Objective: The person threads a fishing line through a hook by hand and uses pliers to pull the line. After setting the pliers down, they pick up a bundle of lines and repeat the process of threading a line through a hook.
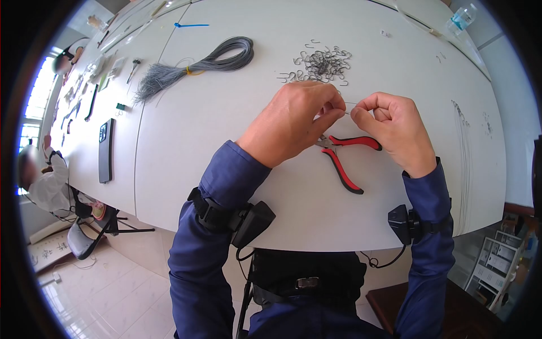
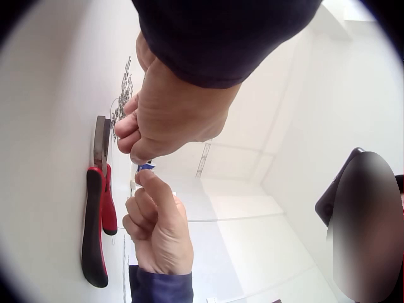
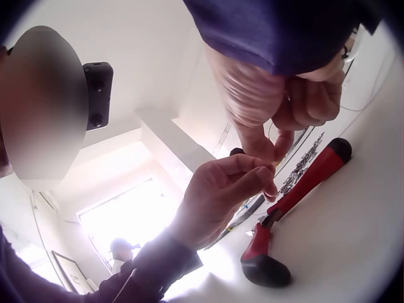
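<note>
Both hands are raised close together over the white table [image 1: 271, 209]. My left hand [image 1: 302, 116] pinches a thin wire [image 1: 350, 103] between thumb and forefinger. Facing it, my right hand [image 1: 395, 124] pinches the same fine strand, fingertips just apart from the left ones. What small part sits at the fingertips I cannot tell. Beneath the hands lie pliers [image 1: 340, 169] with red and black handles spread, jaws partly hidden by the left hand. Beyond the hands is a loose pile of small dark metal hooks [image 1: 324, 65].
A grey wire bundle [image 1: 169, 78] tied with yellow lies at the back left, near a blue cable tie [image 1: 192, 25]. A phone [image 1: 105, 151] is farther left. Long thin strands [image 1: 464, 164] run along the right side. A plastic bottle [image 1: 462, 18] stands at the far right.
</note>
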Tool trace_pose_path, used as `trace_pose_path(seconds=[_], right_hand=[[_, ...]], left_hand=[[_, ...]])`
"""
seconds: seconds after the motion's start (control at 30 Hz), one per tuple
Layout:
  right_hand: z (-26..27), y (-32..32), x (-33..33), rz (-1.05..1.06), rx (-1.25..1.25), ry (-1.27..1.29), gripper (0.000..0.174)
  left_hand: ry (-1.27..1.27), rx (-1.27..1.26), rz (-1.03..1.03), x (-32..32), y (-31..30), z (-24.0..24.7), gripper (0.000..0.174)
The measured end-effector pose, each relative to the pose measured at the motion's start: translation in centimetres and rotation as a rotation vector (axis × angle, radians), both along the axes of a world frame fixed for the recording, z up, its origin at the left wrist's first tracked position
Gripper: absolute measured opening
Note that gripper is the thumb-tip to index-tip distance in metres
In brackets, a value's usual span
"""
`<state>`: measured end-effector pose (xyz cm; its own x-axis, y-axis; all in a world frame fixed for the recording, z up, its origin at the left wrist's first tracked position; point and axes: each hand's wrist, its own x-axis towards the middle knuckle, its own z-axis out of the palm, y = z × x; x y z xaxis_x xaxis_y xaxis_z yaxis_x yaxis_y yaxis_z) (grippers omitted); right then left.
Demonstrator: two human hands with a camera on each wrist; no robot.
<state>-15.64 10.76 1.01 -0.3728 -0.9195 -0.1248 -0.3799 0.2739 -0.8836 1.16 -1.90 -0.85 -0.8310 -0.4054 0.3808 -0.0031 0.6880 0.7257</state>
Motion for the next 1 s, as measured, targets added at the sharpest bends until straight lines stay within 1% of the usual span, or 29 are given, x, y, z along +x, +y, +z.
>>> trace_pose_path(seconds=[0.2,0.37,0.47,0.6,1.0], right_hand=[[0.16,-0.01,0.04,0.014,0.008,-0.005,0.019],[0.0,0.08,0.05,0.004,-0.01,-0.021,0.02],[0.94,0.08,0.18,0.014,0.023,-0.028,0.021],[0.5,0.09,-0.05,0.027,0.001,-0.016,0.022],[0.4,0.02,-0.17,0.025,-0.006,-0.009,0.021]], left_hand=[[0.012,-0.037,-0.014,0.09,-0.02,0.23,0.008],[0.01,-0.003,0.015,0.14,0.14,0.39,0.008],[0.01,-0.002,0.027,0.18,0.16,0.47,0.008],[0.009,0.028,0.039,0.19,0.4,0.91,0.009],[0.018,-0.022,0.043,0.19,0.13,0.47,0.009]])
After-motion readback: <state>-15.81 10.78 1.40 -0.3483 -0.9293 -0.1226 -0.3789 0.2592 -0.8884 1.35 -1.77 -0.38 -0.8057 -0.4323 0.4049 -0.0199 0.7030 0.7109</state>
